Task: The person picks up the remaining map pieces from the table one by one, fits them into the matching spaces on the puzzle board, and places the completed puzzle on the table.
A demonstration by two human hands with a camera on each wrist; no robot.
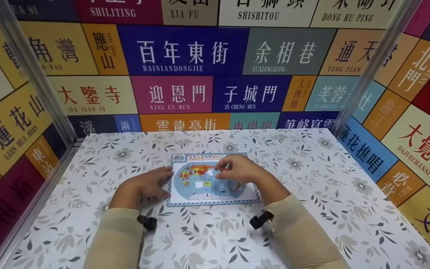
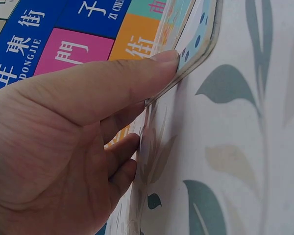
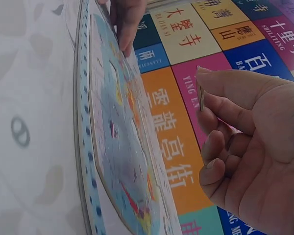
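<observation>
Over flowered worktop [image 1: 312, 179], only the right-wrist view shows us one piece [image 3: 201, 95] edge-on, between pinching tips of right grip [image 3: 252, 139]; spread left grip [image 1: 146, 185] touches map board [image 1: 215, 203].

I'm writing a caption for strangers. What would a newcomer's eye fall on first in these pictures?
Probably the bright, lettered wall panels behind and beside the floral-patterned table. Next, the colourful world-map puzzle lying on that table, with the left hand touching its left edge. Above it, the right hand has a small, thin piece in its grip.
</observation>
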